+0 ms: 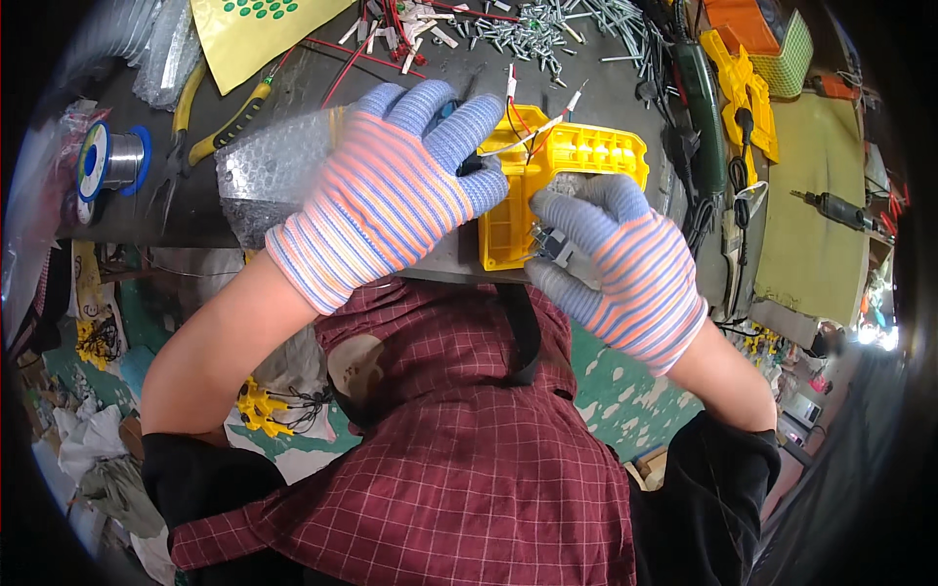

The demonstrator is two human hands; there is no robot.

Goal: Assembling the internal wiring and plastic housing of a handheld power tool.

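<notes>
A yellow plastic housing (506,230) lies open at the table's front edge, its ribbed compartment toward the right. Thin red, black and white wires rise from its far side, with a white connector (574,101) on one end. My left hand (386,190), in a striped knit glove, closes its thumb and index finger on the housing's left side; a dark piece shows partly between them. My right hand (625,259), gloved alike, has a small metallic part (553,244) between thumb and fingers beside the housing's right edge. Its fingers hide some of that part.
Loose screws (532,37) are heaped at the back. Yellow-handled pliers (230,125), a solder spool (122,158) and bubble wrap (259,171) lie on the left. A dark green corded tool (700,107), another yellow frame (740,93) and a soldering iron (835,208) are on the right.
</notes>
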